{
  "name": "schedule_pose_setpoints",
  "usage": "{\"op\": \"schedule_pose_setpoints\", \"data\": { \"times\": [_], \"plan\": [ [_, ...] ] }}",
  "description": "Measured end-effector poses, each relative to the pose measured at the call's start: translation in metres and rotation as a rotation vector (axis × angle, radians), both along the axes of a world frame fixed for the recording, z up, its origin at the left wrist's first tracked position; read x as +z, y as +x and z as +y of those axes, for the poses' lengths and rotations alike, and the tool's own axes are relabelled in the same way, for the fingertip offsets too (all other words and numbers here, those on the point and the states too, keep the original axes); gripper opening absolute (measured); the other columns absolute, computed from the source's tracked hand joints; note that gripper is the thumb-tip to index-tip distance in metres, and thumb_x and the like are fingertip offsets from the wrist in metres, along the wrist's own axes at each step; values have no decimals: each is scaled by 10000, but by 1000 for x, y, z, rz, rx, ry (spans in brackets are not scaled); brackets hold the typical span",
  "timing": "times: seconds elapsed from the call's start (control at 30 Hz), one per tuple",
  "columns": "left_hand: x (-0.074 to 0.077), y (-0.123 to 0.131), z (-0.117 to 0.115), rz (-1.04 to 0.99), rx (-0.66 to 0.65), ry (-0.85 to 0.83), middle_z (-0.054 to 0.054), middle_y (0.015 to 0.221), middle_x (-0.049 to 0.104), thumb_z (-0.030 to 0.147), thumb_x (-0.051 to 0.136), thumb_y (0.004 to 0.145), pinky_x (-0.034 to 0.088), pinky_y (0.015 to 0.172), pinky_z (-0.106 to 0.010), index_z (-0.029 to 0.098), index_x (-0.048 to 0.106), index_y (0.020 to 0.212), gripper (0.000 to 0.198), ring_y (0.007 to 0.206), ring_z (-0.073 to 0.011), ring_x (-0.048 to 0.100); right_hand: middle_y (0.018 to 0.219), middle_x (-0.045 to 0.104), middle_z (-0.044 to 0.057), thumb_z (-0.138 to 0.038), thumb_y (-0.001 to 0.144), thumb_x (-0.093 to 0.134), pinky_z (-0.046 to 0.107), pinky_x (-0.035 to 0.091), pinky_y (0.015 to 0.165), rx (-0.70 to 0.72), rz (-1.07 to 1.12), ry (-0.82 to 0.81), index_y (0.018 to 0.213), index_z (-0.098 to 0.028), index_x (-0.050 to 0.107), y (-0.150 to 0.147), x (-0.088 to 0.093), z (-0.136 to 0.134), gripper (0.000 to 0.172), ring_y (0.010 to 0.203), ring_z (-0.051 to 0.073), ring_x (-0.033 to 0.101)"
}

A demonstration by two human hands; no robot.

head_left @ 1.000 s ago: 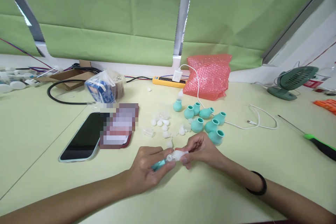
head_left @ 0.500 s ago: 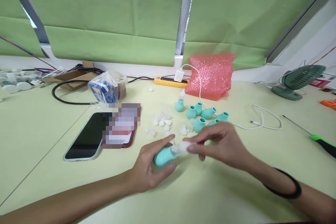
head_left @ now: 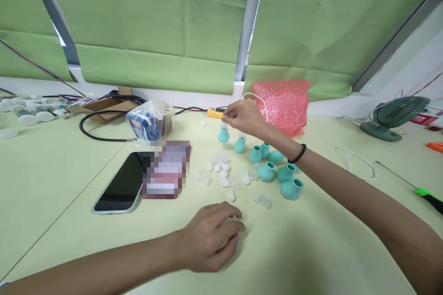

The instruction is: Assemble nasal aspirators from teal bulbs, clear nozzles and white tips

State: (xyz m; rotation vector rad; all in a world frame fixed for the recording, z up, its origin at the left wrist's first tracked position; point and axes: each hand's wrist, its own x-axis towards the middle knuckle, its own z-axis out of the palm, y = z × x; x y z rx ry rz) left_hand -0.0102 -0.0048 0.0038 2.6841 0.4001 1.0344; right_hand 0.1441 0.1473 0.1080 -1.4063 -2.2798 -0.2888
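Observation:
My right hand [head_left: 242, 117] reaches far across the table and pinches the clear top of a teal bulb with a nozzle [head_left: 223, 134], which stands on the table surface. A second teal bulb with a clear tip [head_left: 240, 144] stands just right of it. My left hand [head_left: 211, 237] rests near the front of the table with its fingers loosely curled and nothing visible in it. Several open teal bulbs [head_left: 277, 170] lie right of centre. Small white caps [head_left: 218, 167] and a clear piece [head_left: 262, 200] are scattered between the hands.
A phone [head_left: 119, 189] and a blurred card lie at the left. A bagged blue carton [head_left: 147, 120], a black cable [head_left: 100, 136], a cardboard box and a yellow power strip [head_left: 215, 111] sit at the back. Pink bubble wrap [head_left: 282, 103], a green fan [head_left: 392, 115], a white cable and a screwdriver [head_left: 420, 191] are on the right.
Both hands held the teal bulb and clear nozzle together near the front. My right hand has carried the assembled piece to the back; my left hand has let go and rests on the table.

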Motion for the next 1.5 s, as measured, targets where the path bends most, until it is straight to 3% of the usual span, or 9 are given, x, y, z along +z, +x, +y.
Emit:
{"op": "schedule_pose_setpoints", "data": {
  "times": [0.23, 0.47, 0.53, 0.63, 0.73, 0.83, 1.0, 1.1, 1.5],
  "plan": [
    [-4, 1, 0, 147, 26, 57, -119, 804, 551, 107, 396, 734, 452, 568, -296, 97, 551, 772, 159, 648, -162, 495, 816, 629, 145, -220, 724, 507, 355, 401, 648, -57, -192, -7, 867, -97, 607, -1, -18, 13, 213, 796, 270, 556],
    [-2, 3, -2, 336, 277, 17, -164, 1206, 388, 174, 432, 729, 342, 859, -511, 129, 482, 1049, 327, 1100, -319, 332, 1088, 538, 140, -221, 800, 439, 378, 375, 818, 165, -194, 158, 1007, -100, 539, 2, -17, -41, 259, 975, 254, 465],
    [-2, 4, -2, 395, 293, -11, -157, 1230, 369, 188, 421, 749, 353, 856, -499, 138, 464, 1072, 330, 1095, -308, 345, 1140, 505, 146, -151, 780, 462, 369, 412, 790, 257, -228, 142, 1019, -108, 529, 4, -31, -63, 252, 975, 249, 469],
    [-4, 5, -1, 423, 297, -13, -150, 1210, 388, 180, 410, 767, 371, 855, -460, 137, 470, 1064, 306, 1070, -288, 369, 1206, 441, 191, -4, 709, 459, 423, 443, 716, 191, -363, 123, 1053, -101, 510, 5, -67, -94, 362, 950, 301, 491],
    [-7, 5, 1, 432, 318, 3, -141, 1119, 446, 136, 418, 756, 398, 826, -430, 133, 488, 1039, 291, 1017, -273, 402, 1116, 497, 246, 32, 697, 427, 446, 438, 746, 112, -369, 141, 1110, -18, 455, 8, -104, -114, 418, 936, 314, 506],
    [-11, 4, 5, 432, 317, 28, -117, 1031, 483, 94, 424, 741, 439, 752, -390, 140, 522, 960, 244, 921, -244, 446, 912, 595, 171, 38, 712, 368, 464, 372, 863, 150, -330, 115, 1152, -7, 405, 13, -124, -119, 444, 873, 256, 532],
    [-20, 1, 20, 392, 394, 119, -92, 913, 512, 19, 391, 746, 463, 628, -318, 136, 546, 803, 203, 785, -198, 475, 834, 605, 106, 21, 744, 368, 449, 344, 877, 208, -279, 147, 911, -95, 558, 19, -127, -113, 278, 798, 219, 521],
    [-22, -2, 26, 395, 426, 146, -106, 957, 495, 1, 379, 747, 461, 604, -305, 138, 546, 839, 235, 842, -217, 464, 771, 599, 90, 17, 755, 382, 384, 405, 750, 236, -247, 158, 815, -115, 575, 20, -127, -112, 242, 719, 203, 502],
    [-13, -2, 24, 410, 387, 68, -111, 965, 486, 51, 397, 729, 449, 688, -368, 138, 527, 918, 246, 857, -223, 464, 752, 539, 72, -24, 781, 363, 341, 368, 705, 270, -83, 53, 880, -136, 558, 21, -128, -112, 245, 736, 183, 483]
  ]
}}
